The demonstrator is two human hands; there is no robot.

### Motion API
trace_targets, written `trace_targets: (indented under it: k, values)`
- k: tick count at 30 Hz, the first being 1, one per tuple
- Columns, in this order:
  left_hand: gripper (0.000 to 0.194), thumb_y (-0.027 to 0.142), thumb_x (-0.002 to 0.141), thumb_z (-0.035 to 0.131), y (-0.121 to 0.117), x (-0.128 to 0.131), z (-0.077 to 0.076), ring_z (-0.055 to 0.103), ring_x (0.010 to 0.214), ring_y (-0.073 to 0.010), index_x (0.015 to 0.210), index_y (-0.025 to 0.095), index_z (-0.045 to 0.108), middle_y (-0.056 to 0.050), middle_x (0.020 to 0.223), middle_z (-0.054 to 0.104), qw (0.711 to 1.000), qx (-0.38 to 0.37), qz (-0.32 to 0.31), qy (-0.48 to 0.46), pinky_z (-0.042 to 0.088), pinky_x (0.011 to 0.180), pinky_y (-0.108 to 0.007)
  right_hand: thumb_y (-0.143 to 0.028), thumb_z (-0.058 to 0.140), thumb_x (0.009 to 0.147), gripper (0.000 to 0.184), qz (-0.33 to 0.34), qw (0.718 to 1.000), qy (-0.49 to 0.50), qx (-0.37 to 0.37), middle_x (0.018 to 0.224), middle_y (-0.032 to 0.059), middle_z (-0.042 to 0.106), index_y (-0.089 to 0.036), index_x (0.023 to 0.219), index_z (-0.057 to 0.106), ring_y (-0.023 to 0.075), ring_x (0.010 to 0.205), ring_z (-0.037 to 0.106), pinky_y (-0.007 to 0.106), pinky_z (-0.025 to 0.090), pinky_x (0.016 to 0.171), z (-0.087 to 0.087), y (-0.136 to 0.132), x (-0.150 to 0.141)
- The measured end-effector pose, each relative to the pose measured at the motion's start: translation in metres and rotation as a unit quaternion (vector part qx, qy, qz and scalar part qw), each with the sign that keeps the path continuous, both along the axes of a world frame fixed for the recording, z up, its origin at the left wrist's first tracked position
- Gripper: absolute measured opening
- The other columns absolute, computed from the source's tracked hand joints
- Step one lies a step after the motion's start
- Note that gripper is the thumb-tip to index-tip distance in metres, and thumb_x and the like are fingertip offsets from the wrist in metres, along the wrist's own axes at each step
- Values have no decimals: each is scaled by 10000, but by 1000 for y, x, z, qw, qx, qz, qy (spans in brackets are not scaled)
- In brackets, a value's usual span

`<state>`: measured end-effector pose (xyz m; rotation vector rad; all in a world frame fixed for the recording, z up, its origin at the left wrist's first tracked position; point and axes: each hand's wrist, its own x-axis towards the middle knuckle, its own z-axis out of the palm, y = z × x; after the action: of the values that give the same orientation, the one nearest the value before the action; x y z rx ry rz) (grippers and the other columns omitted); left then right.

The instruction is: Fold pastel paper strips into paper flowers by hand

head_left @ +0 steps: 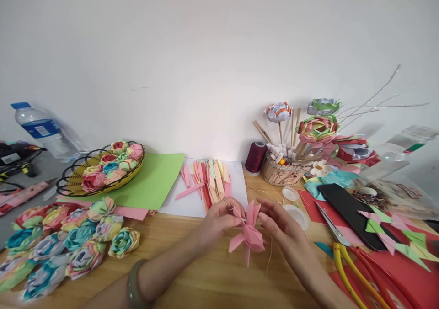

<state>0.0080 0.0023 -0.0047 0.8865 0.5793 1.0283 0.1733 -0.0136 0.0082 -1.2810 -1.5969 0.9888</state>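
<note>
A pink folded-paper flower [253, 237] with several pointed strips hangs between my hands above the wooden table. My left hand [219, 222] pinches one of its strips from the left, thumb and fingers together. On the other side, my right hand [279, 222] has its curled thumb and fingers at the flower's upper right edge; part of that grip is hidden. A thin yellowish thread [270, 254] trails down onto the table beside the flower. Just behind my left hand, several pink, red and cream paper strips [207, 183] lie on a white sheet [242, 176].
Finished paper roses [78, 236] cover the left side, near a yellow basket [73, 181] of more roses. At right are a maroon thread spool [256, 157], a decorated pot [279, 172] of paper flowers, scissors [334, 229], a black phone [350, 215] and yellow-handled shears [343, 268].
</note>
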Motion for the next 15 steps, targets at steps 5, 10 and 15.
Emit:
trace_targets:
  k: [5,10,15]
  values:
    - [136,154,609,610,-3,4,-3,478,628,-98,701,152,509,-2,704,538,995,41,8,88,366,600,-222,-391,558,782,243,-27,996,-69,44,769,40,670,-188,884,646,160,649,593,259,479,594,2,-5,1]
    - [230,238,630,678,-11,11,1,561,690,-128,819,156,575,-27,769,616,973,80,59,209,422,642,-236,-350,550,798,199,14,989,-97,108,821,50,683,-208,894,653,183,719,621,271,497,633,-1,-8,1]
    - [170,290,691,637,-14,12,0,585,505,-131,753,153,555,9,559,597,977,72,66,189,453,550,-248,-352,551,799,198,-22,983,-131,127,832,62,691,-196,875,648,192,732,636,268,504,627,-4,-5,5]
